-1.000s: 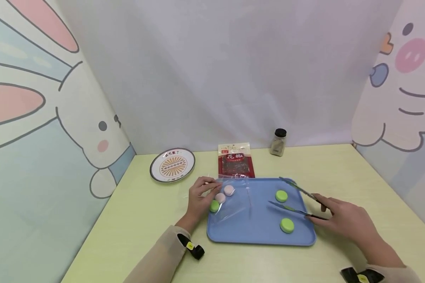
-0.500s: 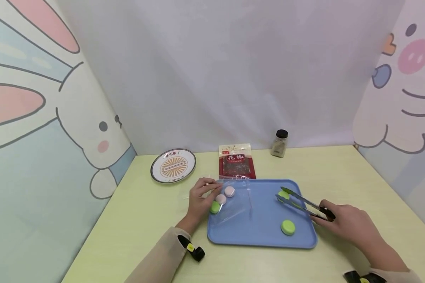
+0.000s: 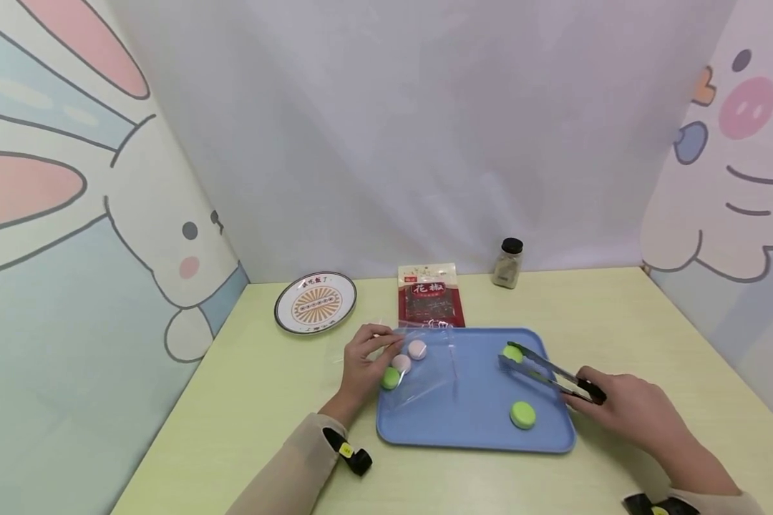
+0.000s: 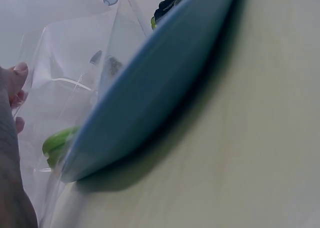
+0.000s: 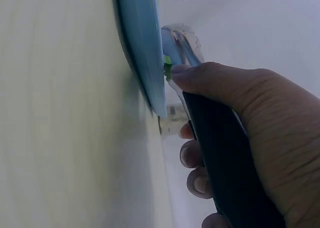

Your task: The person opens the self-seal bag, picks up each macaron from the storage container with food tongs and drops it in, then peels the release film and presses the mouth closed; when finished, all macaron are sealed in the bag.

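My left hand (image 3: 363, 365) pinches the edge of a clear plastic bag (image 3: 433, 379) that lies over the left part of a blue tray (image 3: 457, 435). Under the clear film are two pale pink macarons (image 3: 417, 349) and a green macaron (image 3: 390, 378). Metal tongs (image 3: 557, 373) with a black handle are in my right hand (image 3: 634, 411); the right wrist view has the thumb (image 5: 220, 83) along the handle. The tong tips sit about a green macaron (image 3: 512, 352) at the tray's far right; firm contact cannot be told. Nearer lies another green macaron (image 3: 523, 415).
Behind the tray are a red packet (image 3: 430, 297) and a small jar (image 3: 508, 265) with a black lid. A white patterned plate (image 3: 315, 302) rests at the far left of the table (image 3: 219, 429). A pale curtain (image 3: 386, 143) and printed side panels enclose the table.
The tongs, spread wide a second ago, have narrowed round the far green macaron. That macaron and the tips have shifted slightly left since half a second ago. My left hand stays at the bag.
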A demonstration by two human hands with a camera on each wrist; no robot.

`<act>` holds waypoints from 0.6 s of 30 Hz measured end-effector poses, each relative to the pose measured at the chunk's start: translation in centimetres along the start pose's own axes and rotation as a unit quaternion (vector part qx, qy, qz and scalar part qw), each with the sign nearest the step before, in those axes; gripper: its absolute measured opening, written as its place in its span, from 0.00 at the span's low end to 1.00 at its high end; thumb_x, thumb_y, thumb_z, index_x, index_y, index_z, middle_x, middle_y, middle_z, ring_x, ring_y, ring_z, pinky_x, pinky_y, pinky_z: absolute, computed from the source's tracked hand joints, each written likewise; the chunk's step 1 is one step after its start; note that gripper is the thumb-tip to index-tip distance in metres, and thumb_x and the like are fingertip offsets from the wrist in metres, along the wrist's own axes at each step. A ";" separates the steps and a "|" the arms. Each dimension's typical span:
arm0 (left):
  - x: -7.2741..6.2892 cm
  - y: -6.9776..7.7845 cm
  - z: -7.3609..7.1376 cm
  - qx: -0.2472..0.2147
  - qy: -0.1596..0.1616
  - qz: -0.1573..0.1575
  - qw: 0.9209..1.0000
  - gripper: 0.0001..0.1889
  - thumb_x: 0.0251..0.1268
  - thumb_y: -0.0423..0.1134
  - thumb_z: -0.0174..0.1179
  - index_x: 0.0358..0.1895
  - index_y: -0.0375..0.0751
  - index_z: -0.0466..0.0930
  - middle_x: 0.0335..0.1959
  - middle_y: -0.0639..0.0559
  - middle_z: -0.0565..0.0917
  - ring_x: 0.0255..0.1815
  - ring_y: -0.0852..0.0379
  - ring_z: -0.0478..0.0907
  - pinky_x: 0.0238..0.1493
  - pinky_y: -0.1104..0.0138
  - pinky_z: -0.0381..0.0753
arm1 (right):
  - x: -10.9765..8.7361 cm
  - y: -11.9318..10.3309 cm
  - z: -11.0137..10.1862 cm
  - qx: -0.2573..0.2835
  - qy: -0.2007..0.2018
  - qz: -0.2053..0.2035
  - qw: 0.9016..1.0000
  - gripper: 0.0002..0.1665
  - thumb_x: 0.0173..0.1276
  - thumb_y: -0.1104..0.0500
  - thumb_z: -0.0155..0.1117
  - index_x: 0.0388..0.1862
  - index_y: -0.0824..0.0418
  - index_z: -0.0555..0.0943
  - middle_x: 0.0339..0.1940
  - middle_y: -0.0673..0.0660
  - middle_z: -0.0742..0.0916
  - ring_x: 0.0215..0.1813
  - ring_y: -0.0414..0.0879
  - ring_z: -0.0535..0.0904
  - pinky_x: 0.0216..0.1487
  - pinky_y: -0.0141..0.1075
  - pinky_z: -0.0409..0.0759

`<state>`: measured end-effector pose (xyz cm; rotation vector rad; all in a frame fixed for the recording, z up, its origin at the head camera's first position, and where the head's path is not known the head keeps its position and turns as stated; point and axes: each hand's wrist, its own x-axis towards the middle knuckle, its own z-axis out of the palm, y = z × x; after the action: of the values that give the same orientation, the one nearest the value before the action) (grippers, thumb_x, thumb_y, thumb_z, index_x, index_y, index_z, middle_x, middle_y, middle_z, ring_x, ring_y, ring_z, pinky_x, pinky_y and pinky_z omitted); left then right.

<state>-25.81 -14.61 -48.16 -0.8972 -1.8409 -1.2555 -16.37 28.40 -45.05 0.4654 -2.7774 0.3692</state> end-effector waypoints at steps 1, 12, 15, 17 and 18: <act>0.1 0.2 0.0 -0.003 0.001 0.002 1.000 0.10 0.53 0.22 0.72 0.39 0.32 0.89 0.38 0.41 0.84 0.41 0.44 0.80 0.44 0.65 0.80 | 0.0 -0.1 0.0 0.002 0.010 -0.002 1.000 0.21 0.57 0.40 0.77 0.30 0.44 0.72 0.13 0.39 0.63 0.17 0.35 0.58 0.17 0.34 0.55; 1.3 2.3 -0.6 -0.006 0.015 0.013 1.000 0.11 0.50 0.19 0.71 0.38 0.30 0.89 0.37 0.39 0.82 0.39 0.47 0.79 0.33 0.64 0.77 | 1.2 -1.0 0.2 0.067 0.110 -0.107 0.986 0.22 0.46 0.50 0.85 0.35 0.42 0.79 0.18 0.32 0.67 0.18 0.28 0.59 0.19 0.26 0.57; 1.0 1.9 -0.5 -0.007 0.018 0.025 1.000 0.10 0.52 0.21 0.71 0.39 0.32 0.89 0.37 0.40 0.81 0.39 0.49 0.79 0.32 0.66 0.76 | 2.7 -2.2 0.1 0.068 0.077 -0.135 0.985 0.21 0.49 0.48 0.84 0.33 0.40 0.77 0.17 0.32 0.66 0.17 0.27 0.58 0.19 0.26 0.57; 1.1 2.2 -0.5 -0.014 0.020 0.020 1.000 0.10 0.52 0.20 0.71 0.38 0.30 0.89 0.37 0.39 0.81 0.38 0.48 0.79 0.33 0.67 0.76 | 4.1 -3.2 0.0 0.065 0.043 -0.148 0.986 0.19 0.53 0.45 0.81 0.33 0.40 0.76 0.16 0.32 0.66 0.17 0.28 0.58 0.19 0.27 0.58; 1.1 2.3 -0.5 -0.018 0.020 0.016 1.000 0.10 0.52 0.20 0.71 0.39 0.30 0.89 0.37 0.39 0.81 0.38 0.48 0.79 0.34 0.68 0.77 | 4.9 -3.7 0.0 0.064 0.026 -0.155 0.986 0.18 0.54 0.44 0.80 0.33 0.40 0.76 0.15 0.32 0.66 0.17 0.28 0.58 0.18 0.28 0.59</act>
<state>-24.32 -14.26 -46.02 -0.9108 -1.7720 -1.2825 -19.53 23.68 -42.73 0.8900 -2.5841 0.4774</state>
